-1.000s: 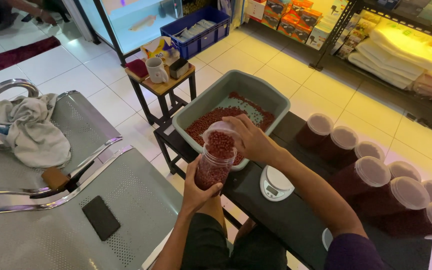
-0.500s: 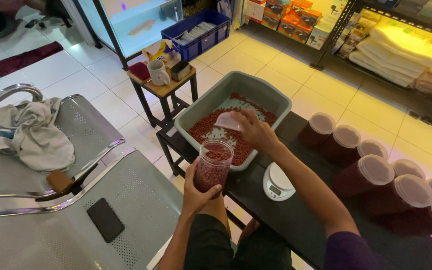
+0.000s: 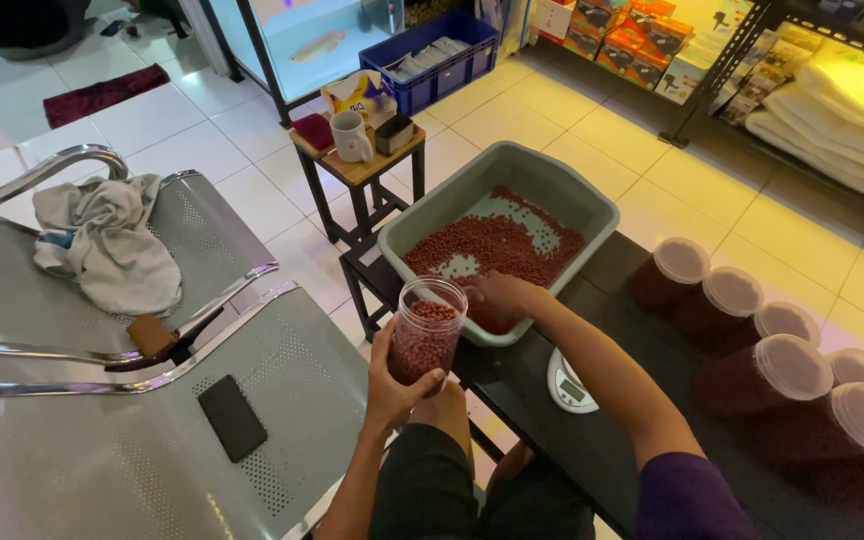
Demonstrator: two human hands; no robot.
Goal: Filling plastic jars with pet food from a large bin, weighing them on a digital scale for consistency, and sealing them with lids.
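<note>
My left hand (image 3: 399, 385) grips a clear plastic jar (image 3: 426, 332) nearly full of small red pellets, held upright just in front of the grey tub (image 3: 550, 172). The tub sits on a black table and holds a layer of the same red pellets (image 3: 492, 246). My right hand (image 3: 498, 298) reaches down into the tub's near corner, fingers buried among the pellets; whether it holds a scoop is hidden. A small white digital scale (image 3: 572, 384) lies on the table under my right forearm.
Several filled, lidded jars (image 3: 752, 345) lie in a row on the black table (image 3: 522, 400) at right. A metal bench (image 3: 102, 440) at left carries a dark phone (image 3: 232, 417) and a crumpled cloth (image 3: 112, 245). A small wooden stool (image 3: 357, 165) with a mug stands behind the tub.
My right hand moved from above the jar back down into the tub's pellets. The jar lowered slightly and stayed in my left hand.
</note>
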